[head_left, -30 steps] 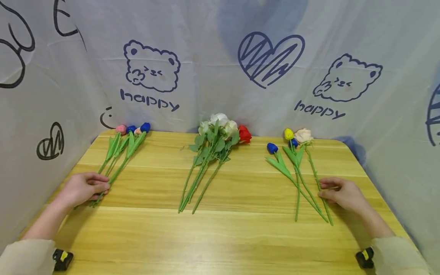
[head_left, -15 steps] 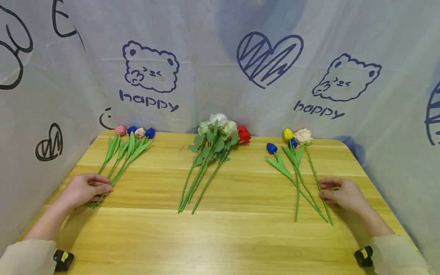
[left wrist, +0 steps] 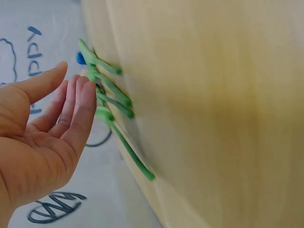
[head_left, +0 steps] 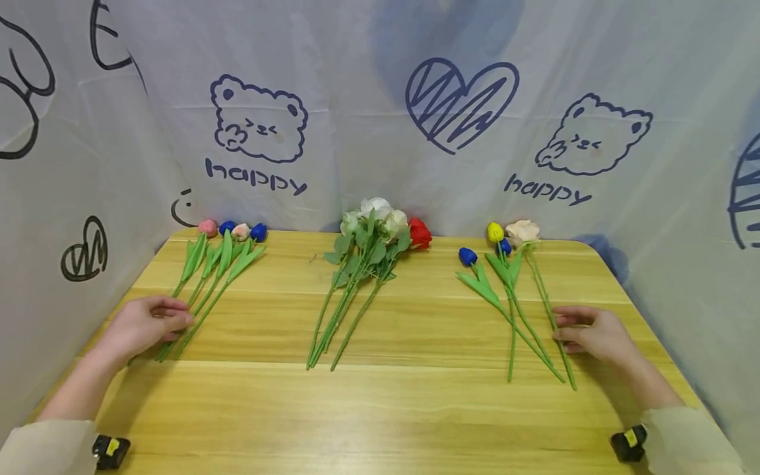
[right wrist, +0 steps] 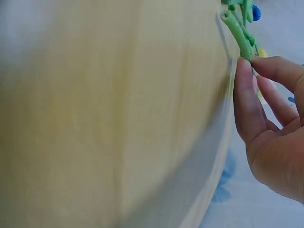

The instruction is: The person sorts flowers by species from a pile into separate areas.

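My left hand is over the stems of several artificial tulips at the table's left. In the left wrist view, the thumb stands apart from the relaxed fingers, with no stem between them. The nearest is a blue tulip, whose stem lies just right of the fingertips. Beside it lie a pale pink tulip, another blue tulip and a pink tulip. On the right side, my right hand pinches the lower stem of a cream rose between thumb and fingertips.
White roses and a red rose lie bunched at the middle back of the wooden table. Left of the cream rose are a yellow tulip and two blue tulips. A printed cloth encloses the back and sides.
The rightmost blue tulip has come down onto the table, and the left hand has let go of its stem. The right hand keeps its pinch on the rose, almost unmoved.
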A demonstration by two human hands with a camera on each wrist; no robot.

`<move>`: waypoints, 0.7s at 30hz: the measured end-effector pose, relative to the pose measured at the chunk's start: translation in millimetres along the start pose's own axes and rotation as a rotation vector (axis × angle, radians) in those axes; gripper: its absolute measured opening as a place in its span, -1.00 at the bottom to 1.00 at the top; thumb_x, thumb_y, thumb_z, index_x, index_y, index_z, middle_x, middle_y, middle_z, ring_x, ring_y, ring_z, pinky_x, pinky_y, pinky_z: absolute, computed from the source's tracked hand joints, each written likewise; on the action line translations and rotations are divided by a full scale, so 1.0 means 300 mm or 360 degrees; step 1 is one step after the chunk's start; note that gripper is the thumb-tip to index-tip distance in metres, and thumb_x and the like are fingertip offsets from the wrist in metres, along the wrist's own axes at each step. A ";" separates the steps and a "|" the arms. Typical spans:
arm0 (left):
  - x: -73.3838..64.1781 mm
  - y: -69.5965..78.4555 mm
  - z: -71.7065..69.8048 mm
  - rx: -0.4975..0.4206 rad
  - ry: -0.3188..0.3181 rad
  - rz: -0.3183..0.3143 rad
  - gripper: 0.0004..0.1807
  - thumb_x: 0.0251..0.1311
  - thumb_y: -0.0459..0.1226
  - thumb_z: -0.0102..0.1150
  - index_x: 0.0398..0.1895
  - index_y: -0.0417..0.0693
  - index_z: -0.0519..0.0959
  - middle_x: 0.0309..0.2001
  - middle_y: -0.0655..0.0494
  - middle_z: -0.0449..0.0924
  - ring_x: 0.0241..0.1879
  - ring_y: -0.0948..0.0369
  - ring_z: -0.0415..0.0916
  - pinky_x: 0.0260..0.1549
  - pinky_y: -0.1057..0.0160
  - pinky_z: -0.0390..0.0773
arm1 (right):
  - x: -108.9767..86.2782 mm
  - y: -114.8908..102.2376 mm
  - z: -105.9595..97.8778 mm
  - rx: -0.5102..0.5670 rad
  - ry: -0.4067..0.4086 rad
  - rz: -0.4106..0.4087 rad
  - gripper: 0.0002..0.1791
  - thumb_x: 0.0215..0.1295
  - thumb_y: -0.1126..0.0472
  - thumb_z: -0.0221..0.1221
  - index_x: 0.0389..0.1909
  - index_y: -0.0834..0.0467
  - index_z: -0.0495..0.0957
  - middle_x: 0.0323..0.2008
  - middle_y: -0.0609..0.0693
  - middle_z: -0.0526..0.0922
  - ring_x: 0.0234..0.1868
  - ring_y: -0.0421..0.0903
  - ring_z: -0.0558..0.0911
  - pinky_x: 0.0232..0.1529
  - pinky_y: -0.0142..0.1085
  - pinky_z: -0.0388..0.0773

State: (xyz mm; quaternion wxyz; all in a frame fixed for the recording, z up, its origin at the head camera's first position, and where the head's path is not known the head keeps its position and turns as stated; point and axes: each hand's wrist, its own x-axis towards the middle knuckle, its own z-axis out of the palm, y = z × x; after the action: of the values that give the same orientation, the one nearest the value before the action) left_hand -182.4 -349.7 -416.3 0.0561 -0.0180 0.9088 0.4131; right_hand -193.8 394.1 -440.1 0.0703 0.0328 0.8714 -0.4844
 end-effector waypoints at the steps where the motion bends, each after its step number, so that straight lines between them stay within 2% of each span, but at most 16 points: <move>1: 0.000 0.009 0.006 0.0002 0.0007 0.0008 -0.47 0.48 -0.21 0.24 0.24 -0.55 0.45 -0.02 -0.30 0.69 -0.25 0.12 0.74 -0.29 0.22 0.78 | -0.004 -0.001 0.000 0.0013 0.0014 -0.0006 -0.34 0.40 0.34 0.31 0.44 0.46 0.34 0.14 0.35 0.58 -0.23 -0.23 0.75 -0.22 -0.22 0.80; 3: -0.001 0.032 0.020 0.0007 0.0028 0.0031 -0.46 0.49 -0.16 0.23 0.25 -0.49 0.47 0.01 -0.28 0.68 -0.25 0.10 0.73 -0.29 0.22 0.77 | -0.012 -0.007 0.002 0.0051 0.0040 -0.0018 -0.32 0.41 0.31 0.31 0.46 0.43 0.32 0.15 0.29 0.59 -0.21 -0.24 0.75 -0.20 -0.23 0.80; 6: -0.003 0.081 0.049 0.0014 0.0077 0.0077 -0.44 0.48 -0.09 0.24 0.25 -0.42 0.51 0.04 -0.26 0.67 -0.23 0.14 0.71 -0.30 0.22 0.76 | -0.025 -0.024 0.010 0.0098 0.0092 -0.0050 -0.31 0.42 0.26 0.33 0.47 0.39 0.33 0.09 0.09 0.65 -0.21 -0.26 0.75 -0.19 -0.25 0.79; 10: 0.004 0.165 0.106 -0.0078 0.0138 0.0126 -0.42 0.47 -0.05 0.25 0.28 -0.35 0.50 0.13 -0.26 0.63 -0.16 0.25 0.69 -0.21 0.26 0.76 | -0.042 -0.065 0.033 0.0145 0.0198 -0.0117 -0.35 0.40 0.26 0.34 0.45 0.35 0.39 -0.05 -0.17 0.69 -0.21 -0.28 0.74 -0.20 -0.26 0.79; 14: 0.015 0.260 0.174 -0.0229 0.0162 0.0176 -0.41 0.47 -0.04 0.25 0.34 -0.28 0.48 0.25 -0.25 0.55 -0.12 0.38 0.66 -0.11 0.31 0.74 | -0.055 -0.121 0.075 0.0200 0.0284 -0.0201 -0.41 0.39 0.30 0.34 0.40 0.32 0.46 -0.11 -0.27 0.71 -0.20 -0.31 0.75 -0.23 -0.27 0.79; 17: 0.025 0.324 0.226 -0.0335 0.0160 0.0232 -0.42 0.46 -0.04 0.26 0.36 -0.21 0.48 0.29 -0.20 0.53 -0.09 0.44 0.62 -0.07 0.36 0.71 | -0.057 -0.167 0.115 0.0273 0.0302 -0.0257 -0.44 0.37 0.33 0.33 0.37 0.28 0.51 -0.13 -0.30 0.72 -0.20 -0.31 0.75 -0.24 -0.28 0.79; 21: 0.050 0.403 0.296 -0.0459 0.0148 0.0316 -0.48 0.46 -0.12 0.28 0.35 -0.20 0.50 0.30 -0.14 0.52 0.02 0.35 0.62 -0.06 0.40 0.69 | -0.054 -0.237 0.181 0.0361 0.0298 -0.0315 -0.49 0.38 0.33 0.32 0.34 0.24 0.54 -0.08 -0.25 0.72 -0.17 -0.24 0.76 -0.23 -0.28 0.79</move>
State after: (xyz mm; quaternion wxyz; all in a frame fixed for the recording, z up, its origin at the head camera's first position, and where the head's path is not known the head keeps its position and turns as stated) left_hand -199.2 -202.9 -385.4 -0.0302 0.0449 0.8391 0.5413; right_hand -181.7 310.6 -406.2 -0.0635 -0.0005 0.8128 -0.5791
